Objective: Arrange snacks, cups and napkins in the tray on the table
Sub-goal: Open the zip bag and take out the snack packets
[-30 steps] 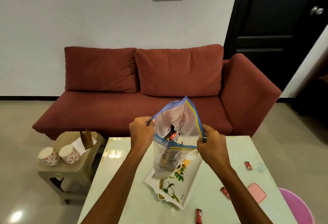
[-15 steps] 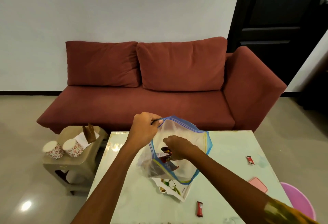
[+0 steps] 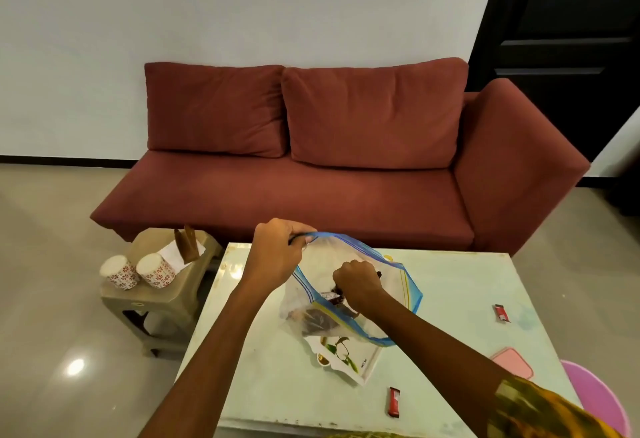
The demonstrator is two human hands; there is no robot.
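Red snack bar (image 3: 394, 402) lies loose on tabletop (image 3: 277, 385), nearer than any fingers. Tray (image 3: 351, 363) sits under the zip bag (image 3: 398, 285), just below the right fingers. Right hand (image 3: 358, 285) is inside the bag, fingers curled round a dark snack pack (image 3: 331, 296). Left hand (image 3: 277, 254) pinches the bag rim, mouth held wide. Film looks thin, floppy, slippery: grip the stiffer zip strip. Packs look light, crushable: take by the ends. Cups (image 3: 119, 272), napkins (image 3: 171, 253) on stool (image 3: 156, 302), well left of left fingers
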